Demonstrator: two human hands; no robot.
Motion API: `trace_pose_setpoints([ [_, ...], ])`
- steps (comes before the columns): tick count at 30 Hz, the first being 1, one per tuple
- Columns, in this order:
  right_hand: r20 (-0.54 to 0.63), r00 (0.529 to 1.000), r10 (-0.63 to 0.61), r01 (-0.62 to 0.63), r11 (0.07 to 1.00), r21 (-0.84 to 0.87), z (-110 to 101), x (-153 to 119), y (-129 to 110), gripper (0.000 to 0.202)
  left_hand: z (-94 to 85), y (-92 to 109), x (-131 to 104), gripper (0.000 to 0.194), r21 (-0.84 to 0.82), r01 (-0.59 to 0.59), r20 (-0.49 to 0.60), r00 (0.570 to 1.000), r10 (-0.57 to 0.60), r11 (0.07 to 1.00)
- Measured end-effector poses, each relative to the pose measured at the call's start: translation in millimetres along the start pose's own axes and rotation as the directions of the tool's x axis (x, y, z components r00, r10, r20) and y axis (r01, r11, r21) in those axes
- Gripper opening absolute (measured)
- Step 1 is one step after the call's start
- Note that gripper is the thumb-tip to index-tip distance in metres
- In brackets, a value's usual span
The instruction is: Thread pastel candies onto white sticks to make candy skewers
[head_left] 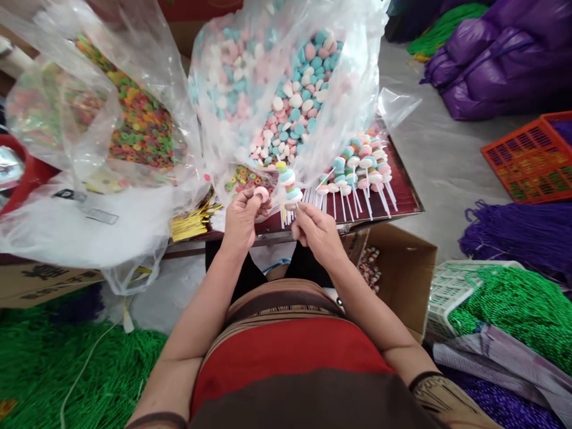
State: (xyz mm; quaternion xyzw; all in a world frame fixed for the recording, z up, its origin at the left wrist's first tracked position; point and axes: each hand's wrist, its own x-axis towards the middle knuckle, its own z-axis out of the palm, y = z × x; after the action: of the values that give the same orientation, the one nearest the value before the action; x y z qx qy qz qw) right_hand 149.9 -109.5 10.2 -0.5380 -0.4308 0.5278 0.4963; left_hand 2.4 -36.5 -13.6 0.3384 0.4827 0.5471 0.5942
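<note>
Between the thumb and fingers of my left hand (243,215) is a pink marshmallow (261,193). My right hand (317,231) pinches a candy skewer (289,180) low down, near its stick. Blue, white and pink pieces are stacked along that skewer, with a yellow-green piece on top. The two hands are apart, above the table's front edge. To the right of my right hand lies a pile of finished-looking candy skewers (364,161) with white sticks pointing toward me. Loose white sticks (315,199) lie behind my right hand.
A large clear bag of marshmallows (295,101) stands at the back. A bag of coloured gummy rings (143,125) is at left. Yellow twist ties (192,223) lie near the front edge. A cardboard box (402,268), a white basket (456,292) and an orange crate (527,161) stand at right.
</note>
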Motion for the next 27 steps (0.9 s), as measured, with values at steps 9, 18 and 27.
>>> trace_pose_setpoints([
  [9, 0.087, 0.994, -0.067, 0.09, 0.952, -0.293, -23.1, -36.9, 16.2, 0.04, 4.1, -3.4, -3.0, 0.048, -0.134, 0.08, 0.13, 0.99, -0.062, 0.988],
  [18, 0.122, 0.988, -0.095, 0.135, 0.914, -0.383, -30.2, -35.8, 12.2, 0.04, 1.4, -5.6, -3.0, 0.048, -0.027, 0.003, 0.115, 0.993, 0.0, 1.0],
  [27, 0.088, 0.994, -0.063, 0.09, 0.934, -0.346, -29.6, -34.8, 13.3, 0.037, -3.0, -10.6, -2.2, 0.051, 0.019, -0.028, 0.148, 0.989, 0.025, 0.999],
])
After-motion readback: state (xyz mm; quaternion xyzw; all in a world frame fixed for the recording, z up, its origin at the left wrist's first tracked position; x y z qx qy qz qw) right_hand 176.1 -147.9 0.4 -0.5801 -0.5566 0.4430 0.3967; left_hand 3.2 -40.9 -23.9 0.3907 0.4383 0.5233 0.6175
